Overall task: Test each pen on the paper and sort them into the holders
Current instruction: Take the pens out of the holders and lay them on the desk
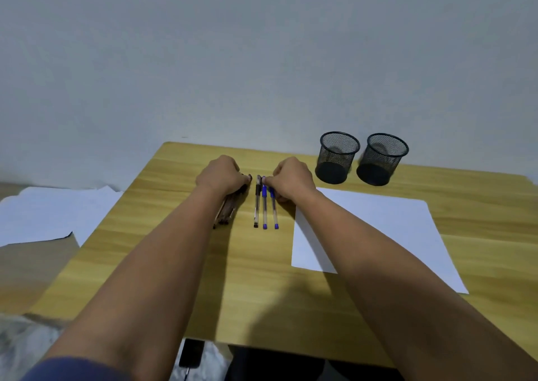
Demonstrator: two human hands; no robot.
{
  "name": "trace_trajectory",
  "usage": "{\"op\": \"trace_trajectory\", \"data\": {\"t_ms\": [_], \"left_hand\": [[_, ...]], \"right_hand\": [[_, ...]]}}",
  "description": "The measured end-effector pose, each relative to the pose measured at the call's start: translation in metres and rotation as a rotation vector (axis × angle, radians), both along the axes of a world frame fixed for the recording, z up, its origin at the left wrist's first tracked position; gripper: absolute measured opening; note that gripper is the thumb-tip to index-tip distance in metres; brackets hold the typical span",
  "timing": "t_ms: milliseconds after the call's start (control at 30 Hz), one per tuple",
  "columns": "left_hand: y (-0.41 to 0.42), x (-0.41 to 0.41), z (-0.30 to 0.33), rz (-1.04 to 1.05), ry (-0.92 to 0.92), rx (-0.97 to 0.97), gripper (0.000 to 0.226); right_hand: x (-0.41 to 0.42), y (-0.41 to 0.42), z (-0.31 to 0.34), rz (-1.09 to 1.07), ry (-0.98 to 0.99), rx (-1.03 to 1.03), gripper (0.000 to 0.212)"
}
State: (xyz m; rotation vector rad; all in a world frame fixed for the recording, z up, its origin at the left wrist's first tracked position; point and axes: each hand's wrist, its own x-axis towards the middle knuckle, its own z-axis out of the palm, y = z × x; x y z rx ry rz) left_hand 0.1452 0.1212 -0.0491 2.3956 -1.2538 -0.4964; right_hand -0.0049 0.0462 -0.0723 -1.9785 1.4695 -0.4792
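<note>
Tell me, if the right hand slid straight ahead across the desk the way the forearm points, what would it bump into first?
Probably nothing on the desk. The right hand points up and leftward, so the two mesh holders sit off to its right. Beyond lies bare table, then the wall, though depth is hard to judge.

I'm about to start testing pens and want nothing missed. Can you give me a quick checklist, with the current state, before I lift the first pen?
1. Paper lies flat on the table, blank and within reach: ok.
2. Both mesh holders stand upright beyond the paper, nothing visible inside: ok.
3. Three pens lie side by side, one black, two blue: ok.
4. Right hand rests on the blue pens' far ends; firm grip: cannot tell.
5. Left hand is free for steadying the paper: not ok, it holds a bundle of pens.
6. Pens uncapped: cannot tell.
</note>
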Motion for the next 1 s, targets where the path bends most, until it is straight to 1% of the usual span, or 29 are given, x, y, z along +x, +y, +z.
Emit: {"op": "trace_trajectory", "data": {"t_ms": [67,167,367,433,467,567,767,867,933,1000], "left_hand": [[0.003,-0.003,0.001,0.000,-0.022,-0.003,0.045],[0.007,-0.004,0.001,-0.014,-0.039,-0.001,0.036],[0.017,0.000,-0.003,-0.005,-0.033,-0.019,0.028],[0.019,0.003,-0.003,0.005,-0.036,-0.023,0.024],[0.020,0.005,-0.004,0.009,-0.039,-0.023,0.021],[0.022,0.012,-0.005,0.019,-0.044,-0.029,0.016],[0.024,0.020,-0.007,0.019,-0.029,-0.049,0.009],[0.027,0.022,-0.008,0.009,-0.036,-0.052,0.010],[0.030,0.022,-0.006,0.013,-0.047,-0.064,0.021],[0.033,0.020,-0.001,-0.004,-0.056,-0.118,0.034]], "right_hand": [[-0.002,0.004,0.002,0.010,0.046,-0.053,0.024],[-0.002,0.009,0.006,0.045,0.066,-0.080,0.014],[0.011,0.025,0.010,0.115,0.161,-0.027,0.026],[0.015,0.029,0.012,0.128,0.182,-0.009,0.023],[0.017,0.031,0.013,0.131,0.178,0.006,0.021],[0.026,0.035,0.014,0.133,0.145,0.041,0.024],[0.038,0.041,0.021,0.126,0.145,0.083,0.027],[0.038,0.043,0.024,0.091,0.106,0.123,0.029],[0.034,0.043,0.030,0.070,0.081,0.128,0.029],[0.024,0.045,0.040,0.064,0.079,0.098,0.032]]}}
